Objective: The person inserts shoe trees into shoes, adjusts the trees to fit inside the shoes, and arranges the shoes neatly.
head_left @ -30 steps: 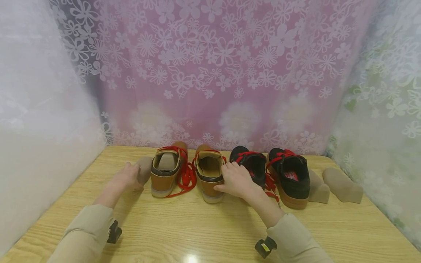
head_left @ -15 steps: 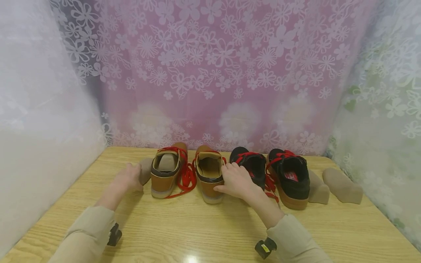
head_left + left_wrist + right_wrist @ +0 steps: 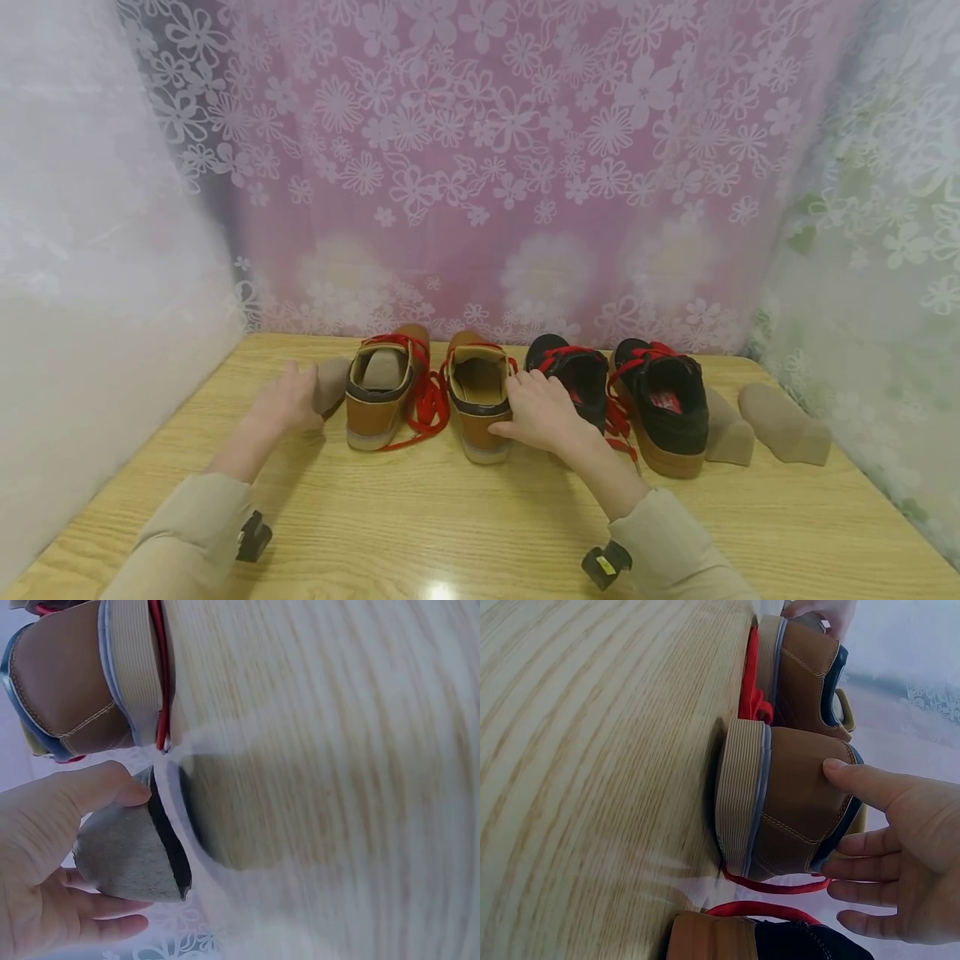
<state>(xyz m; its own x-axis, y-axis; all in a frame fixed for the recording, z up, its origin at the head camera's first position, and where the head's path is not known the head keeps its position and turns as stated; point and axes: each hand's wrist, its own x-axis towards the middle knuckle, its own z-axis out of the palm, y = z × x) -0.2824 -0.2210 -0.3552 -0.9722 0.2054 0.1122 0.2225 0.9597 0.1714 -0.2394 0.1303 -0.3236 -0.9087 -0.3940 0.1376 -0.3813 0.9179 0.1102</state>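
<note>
Nearest, two beige sleeves (image 3: 187,533) reach over the pale wood-grain table (image 3: 420,533), with a broad run of its surface between them. The right hand (image 3: 543,408) holds the heel of a brown leather shoe with red laces (image 3: 480,437), thumb on the back, fingers along the collar's right side; a black shoe with red laces (image 3: 592,404) stands close beyond its knuckles. Next rightward is a second black shoe (image 3: 678,429), then two rounded grey-beige inserts (image 3: 783,425), the outer one close to the table's right edge.

The left hand (image 3: 288,404) is clamped on a similar grey-beige insert (image 3: 330,387), thumb opposing fingers, beside a second brown shoe (image 3: 371,421) with its own insert (image 3: 382,369) inside. Whether the clamped one touches wood, I cannot tell. A wide strip separates this hand from the left edge. The toes point to the back edge, near a pink flowered curtain (image 3: 480,167).
</note>
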